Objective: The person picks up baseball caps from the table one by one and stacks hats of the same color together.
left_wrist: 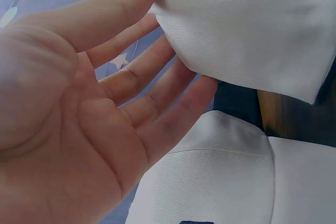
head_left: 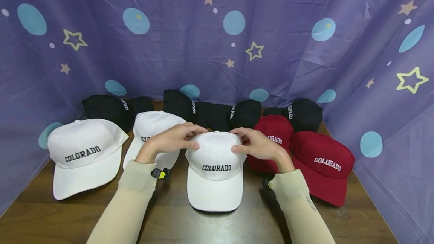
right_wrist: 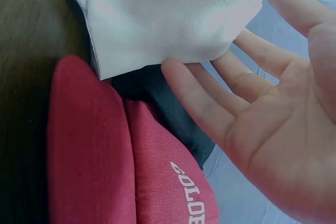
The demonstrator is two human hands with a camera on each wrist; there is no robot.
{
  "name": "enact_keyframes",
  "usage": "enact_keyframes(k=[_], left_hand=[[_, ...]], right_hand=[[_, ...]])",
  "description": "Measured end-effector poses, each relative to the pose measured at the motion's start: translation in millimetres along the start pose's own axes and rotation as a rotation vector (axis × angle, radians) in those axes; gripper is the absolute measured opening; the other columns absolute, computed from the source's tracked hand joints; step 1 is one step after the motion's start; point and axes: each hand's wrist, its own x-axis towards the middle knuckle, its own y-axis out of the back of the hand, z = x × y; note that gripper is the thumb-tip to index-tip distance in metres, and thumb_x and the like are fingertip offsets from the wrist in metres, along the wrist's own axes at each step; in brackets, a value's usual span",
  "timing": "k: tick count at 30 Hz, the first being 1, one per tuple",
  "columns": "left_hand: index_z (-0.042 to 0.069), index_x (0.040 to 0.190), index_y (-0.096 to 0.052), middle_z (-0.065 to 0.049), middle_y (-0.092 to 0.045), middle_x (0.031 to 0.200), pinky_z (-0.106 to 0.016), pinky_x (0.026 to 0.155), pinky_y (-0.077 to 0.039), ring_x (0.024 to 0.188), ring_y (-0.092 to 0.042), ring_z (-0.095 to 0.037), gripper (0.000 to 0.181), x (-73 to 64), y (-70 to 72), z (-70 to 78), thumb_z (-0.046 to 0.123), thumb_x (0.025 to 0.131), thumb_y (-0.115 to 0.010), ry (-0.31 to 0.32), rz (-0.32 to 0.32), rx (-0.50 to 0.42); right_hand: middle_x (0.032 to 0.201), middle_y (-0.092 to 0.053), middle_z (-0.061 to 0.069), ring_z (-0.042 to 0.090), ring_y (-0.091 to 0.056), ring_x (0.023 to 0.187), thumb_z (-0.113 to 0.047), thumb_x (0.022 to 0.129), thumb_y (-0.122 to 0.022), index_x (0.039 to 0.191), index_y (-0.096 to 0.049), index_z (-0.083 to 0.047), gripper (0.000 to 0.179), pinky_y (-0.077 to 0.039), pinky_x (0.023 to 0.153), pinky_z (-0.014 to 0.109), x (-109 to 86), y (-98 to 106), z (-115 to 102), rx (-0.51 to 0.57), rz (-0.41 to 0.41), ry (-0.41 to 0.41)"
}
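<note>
In the head view a white baseball cap [head_left: 215, 153] with dark COLORADO lettering faces me at the middle, its brim toward the front. My left hand [head_left: 173, 138] holds the left side of its crown and my right hand [head_left: 259, 144] the right side. Each thumb lies on the front of the crown; the other fingers reach to the top and back. Up close in the left wrist view, fingertips meet the lower edge of the white cap [left_wrist: 252, 35]. The right wrist view shows the same cap [right_wrist: 163, 19] between thumb and fingers.
Two more white caps, one far left [head_left: 84, 138] and one nearer [head_left: 157, 120], stand left. Two red caps, one outer [head_left: 322, 157] and one inner [head_left: 271, 125], stand right. Several black caps [head_left: 249, 113] line the back of the wooden table [head_left: 190, 229], before a purple curtain [head_left: 190, 59].
</note>
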Motion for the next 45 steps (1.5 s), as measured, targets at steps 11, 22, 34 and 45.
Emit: enact_keyframes(k=[11, 22, 34, 45], left_hand=[[-0.001, 0.149, -0.056, -0.015, -0.063, 0.144, -0.054, 0.111, -0.049, 0.131, -0.061, -0.032, 0.054, -2.8, 4.0, -0.6, 0.01, 0.1, -0.075, -0.027, -0.017, -0.051], [0.009, 0.144, -0.063, -0.011, -0.064, 0.144, -0.052, 0.111, -0.049, 0.127, -0.064, -0.032, 0.047, -9.5, 15.0, 0.2, 0.016, 0.1, -0.076, -0.038, 0.103, -0.052], [0.01, 0.144, -0.064, -0.01, -0.064, 0.144, -0.051, 0.114, -0.046, 0.131, -0.061, -0.031, 0.042, -44.7, 54.1, -14.1, 0.023, 0.105, -0.071, 0.049, 0.469, 0.013], [0.021, 0.167, -0.035, -0.012, -0.028, 0.174, -0.066, 0.125, -0.022, 0.159, -0.023, -0.043, 0.069, -69.4, 71.9, -48.9, 0.045, 0.108, -0.061, 0.277, 0.505, -0.071]], right_hand=[[0.123, -0.067, 0.004, 0.022, -0.066, 0.109, -0.028, 0.097, -0.08, 0.148, -0.059, -0.012, 0.057, -0.058, 0.096, 0.036, -3.6, 1, -2, -0.014, -0.009, -0.009], [0.144, -0.061, 0.017, 0.034, -0.062, 0.128, -0.025, 0.098, -0.079, 0.151, -0.055, -0.002, 0.062, -0.054, 0.106, 0.052, -8.4, 6, -8, -0.021, 0.048, 0.029], [0.15, -0.058, 0.002, 0.023, -0.056, 0.136, -0.025, 0.098, -0.079, 0.149, -0.059, -0.013, 0.057, -0.047, 0.115, 0.051, -17.5, 14, -34, -0.115, 0.171, 0.08], [0.151, -0.056, -0.001, 0.018, -0.052, 0.139, -0.024, 0.099, -0.078, 0.151, -0.058, -0.018, 0.056, -0.042, 0.119, 0.051, -20.4, 12, -50, -0.122, 0.208, 0.155]])
